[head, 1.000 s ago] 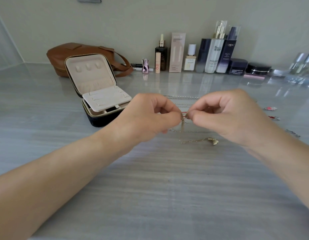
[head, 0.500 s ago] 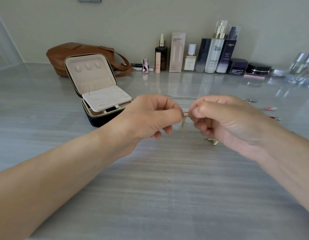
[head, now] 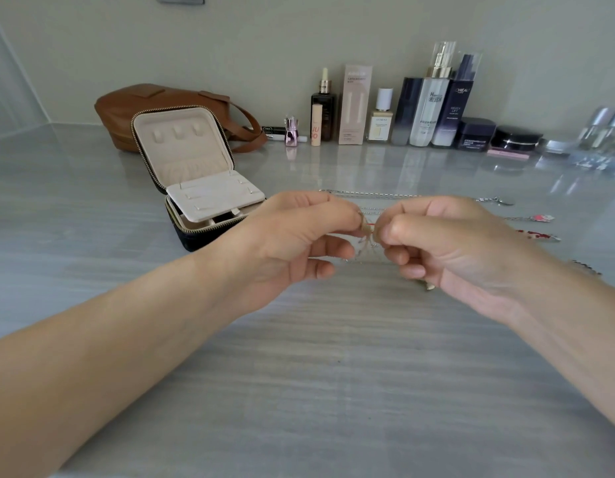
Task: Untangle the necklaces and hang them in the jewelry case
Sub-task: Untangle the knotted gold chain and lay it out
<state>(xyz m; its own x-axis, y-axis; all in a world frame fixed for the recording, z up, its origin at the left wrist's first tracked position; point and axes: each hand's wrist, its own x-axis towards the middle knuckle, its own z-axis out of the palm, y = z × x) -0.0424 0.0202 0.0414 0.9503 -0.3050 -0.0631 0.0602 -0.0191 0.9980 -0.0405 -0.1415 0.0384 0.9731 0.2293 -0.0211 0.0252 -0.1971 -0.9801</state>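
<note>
the left hand [head: 292,243] and right hand [head: 447,246], both curled, pinched the tangled necklace [head: 367,232] between fingertips above the table [head: 333,374], right of the open jewelry case [head: 196,174], where the knot likely wanted slack, gentle teasing, not a hard pull.

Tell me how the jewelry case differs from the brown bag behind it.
The jewelry case stands open, lid upright, cream lining showing; the brown bag looks closed. The case is boxy and dark outside; the bag is rounded, with a strap. Both sit on the grey table.
</note>
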